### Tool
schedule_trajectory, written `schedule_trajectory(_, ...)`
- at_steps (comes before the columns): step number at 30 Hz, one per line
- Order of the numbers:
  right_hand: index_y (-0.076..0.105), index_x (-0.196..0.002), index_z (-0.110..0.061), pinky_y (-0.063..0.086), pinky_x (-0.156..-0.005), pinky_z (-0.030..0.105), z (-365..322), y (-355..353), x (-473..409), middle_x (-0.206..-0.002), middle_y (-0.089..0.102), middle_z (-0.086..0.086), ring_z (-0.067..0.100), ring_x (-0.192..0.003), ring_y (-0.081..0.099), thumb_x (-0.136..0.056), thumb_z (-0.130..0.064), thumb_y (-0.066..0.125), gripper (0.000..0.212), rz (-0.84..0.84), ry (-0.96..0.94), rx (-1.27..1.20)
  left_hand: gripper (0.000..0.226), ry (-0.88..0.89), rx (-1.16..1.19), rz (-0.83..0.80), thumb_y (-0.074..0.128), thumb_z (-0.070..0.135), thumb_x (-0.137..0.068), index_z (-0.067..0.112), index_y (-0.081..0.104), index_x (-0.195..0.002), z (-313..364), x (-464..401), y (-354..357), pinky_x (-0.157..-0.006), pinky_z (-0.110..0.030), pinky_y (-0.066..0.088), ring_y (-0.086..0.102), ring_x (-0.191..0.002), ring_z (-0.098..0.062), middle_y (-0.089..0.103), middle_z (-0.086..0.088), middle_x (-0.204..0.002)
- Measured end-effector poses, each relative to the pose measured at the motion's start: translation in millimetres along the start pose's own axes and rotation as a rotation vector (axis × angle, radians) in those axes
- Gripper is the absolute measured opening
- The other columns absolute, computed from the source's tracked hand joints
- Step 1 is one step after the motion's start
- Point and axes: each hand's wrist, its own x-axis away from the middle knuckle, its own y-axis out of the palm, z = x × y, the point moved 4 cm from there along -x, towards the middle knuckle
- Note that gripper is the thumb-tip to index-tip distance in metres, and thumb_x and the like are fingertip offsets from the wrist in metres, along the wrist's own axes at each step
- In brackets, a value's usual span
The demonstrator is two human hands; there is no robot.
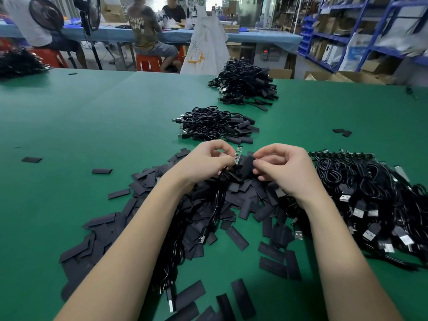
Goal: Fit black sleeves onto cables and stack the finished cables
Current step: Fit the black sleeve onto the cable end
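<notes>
across the green table most of the near middle is covered by a loose heap of flat black sleeves, which serves as the landmark. right of the heap and touching its edge lies a big pile of bare cables with silver plugs showing. beyond the heap, well apart from it, sits a far stack of finished cables; between that and the heap is a smaller nearer stack. stray single sleeves lie left of the heap and past its right far corner. above the heap's far edge both hands work close together. left hand, fingers curled, pinches a cable near its small circuit board end, the cord trailing down over the heap toward the viewer. right hand, fingers curled, pinches one black sleeve just beside the board end, sleeve touching or nearly touching it, can't tell which.
</notes>
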Motion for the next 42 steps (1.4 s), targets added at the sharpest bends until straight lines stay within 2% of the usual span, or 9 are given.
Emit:
schedule_trajectory(3, 0.073, -0.088, -0.011, 0.063, -0.068, 0.029, 2.4, 2.2, 1.4, -0.075, 0.077, 0.008, 0.018, -0.071, 0.074, -0.087, 0.002, 0.072, 0.014, 0.062, 0.028, -0.093, 0.014, -0.006, 0.093, 0.011, 0.063, 0.004, -0.093, 0.017, 0.062, -0.088, -1.0, -1.9, 4.8, -0.07, -0.024, 0.053, 0.055, -0.077, -0.019, 0.059, -0.008, -0.089)
schedule_trajectory(7, 0.072, -0.091, -0.008, 0.06, -0.064, 0.023, 5.6, 14.7, 3.4, -0.078, 0.076, 0.009, 0.017, -0.072, 0.074, -0.088, 0.0, 0.074, 0.009, 0.049, 0.126, -0.357, 0.014, -0.011, 0.272, 0.01, 0.063, 0.0, -0.093, 0.013, 0.063, -0.088, -1.3, -3.5, 11.3, -0.086, -0.04, 0.058, 0.066, -0.067, -0.02, 0.066, -0.01, -0.084)
schedule_trajectory(9, 0.072, -0.096, -0.009, 0.058, -0.065, 0.021, 7.0, 20.4, 3.3, -0.081, 0.077, 0.006, 0.014, -0.072, 0.073, -0.087, -0.002, 0.075, 0.011, 0.008, 0.164, -0.465, 0.014, 0.004, 0.32, 0.014, 0.062, -0.001, -0.093, 0.012, 0.063, -0.089, -2.0, -4.7, 12.4, -0.09, -0.039, 0.058, 0.067, -0.07, -0.022, 0.071, -0.005, -0.077)
schedule_trajectory(18, 0.083, -0.087, -0.016, 0.057, -0.068, 0.017, 12.3, 22.9, 7.8, -0.096, 0.078, 0.006, 0.012, -0.08, 0.074, -0.067, -0.016, 0.081, 0.02, -0.096, 0.283, -0.678, 0.011, -0.018, 0.491, -0.057, 0.063, 0.001, -0.095, 0.012, 0.061, -0.095, 0.3, -3.2, 14.7, -0.079, -0.03, 0.059, 0.066, -0.085, -0.027, 0.07, -0.013, -0.09)
schedule_trajectory(21, 0.075, -0.102, -0.011, 0.06, -0.069, 0.022, 12.8, 15.9, 6.6, -0.103, 0.078, 0.011, 0.023, -0.091, 0.076, -0.075, -0.017, 0.08, 0.029, -0.02, 0.258, -0.73, 0.015, -0.067, 0.575, -0.01, 0.059, -0.002, -0.096, 0.013, 0.058, -0.092, 0.4, -3.4, 10.2, -0.073, -0.028, 0.06, 0.07, -0.078, -0.023, 0.066, -0.013, -0.088)
schedule_trajectory(23, 0.071, -0.106, -0.006, 0.06, -0.067, 0.022, 12.3, 12.2, 5.6, -0.103, 0.078, 0.013, 0.026, -0.094, 0.077, -0.085, -0.013, 0.076, 0.023, 0.031, 0.233, -0.767, 0.017, -0.116, 0.623, -0.008, 0.055, -0.004, -0.097, 0.011, 0.058, -0.091, -0.1, -2.7, 8.6, -0.069, -0.026, 0.061, 0.069, -0.069, -0.018, 0.062, -0.01, -0.081)
schedule_trajectory(29, 0.074, -0.096, -0.008, 0.059, -0.067, 0.02, 8.3, 13.4, 3.6, -0.094, 0.079, 0.008, 0.014, -0.083, 0.075, -0.092, -0.01, 0.071, 0.006, 0.113, 0.139, -0.74, 0.017, -0.176, 0.514, -0.172, 0.059, -0.002, -0.096, 0.014, 0.061, -0.09, 2.2, 2.4, 17.5, -0.06, -0.019, 0.056, 0.062, -0.061, -0.011, 0.06, -0.002, -0.07)
schedule_trajectory(34, 0.08, -0.08, -0.014, 0.057, -0.072, 0.017, 3.9, 12.0, 4.7, -0.092, 0.078, 0.008, 0.012, -0.09, 0.073, -0.093, -0.007, 0.069, 0.019, 0.1, 0.073, -0.778, 0.018, -0.163, 0.502, -0.223, 0.06, -0.002, -0.095, 0.015, 0.062, -0.089, 2.7, 3.2, 18.6, -0.059, -0.019, 0.053, 0.059, -0.061, -0.011, 0.059, -0.001, -0.071)
schedule_trajectory(42, 0.074, -0.094, -0.007, 0.058, -0.073, 0.017, 6.0, 12.2, 3.2, -0.093, 0.078, 0.009, 0.013, -0.09, 0.074, -0.093, -0.003, 0.068, 0.007, 0.13, 0.062, -0.809, 0.019, -0.163, 0.521, -0.257, 0.061, -0.003, -0.094, 0.015, 0.064, -0.089, 3.0, 3.2, 16.8, -0.059, -0.018, 0.052, 0.059, -0.062, -0.011, 0.059, -0.003, -0.077)
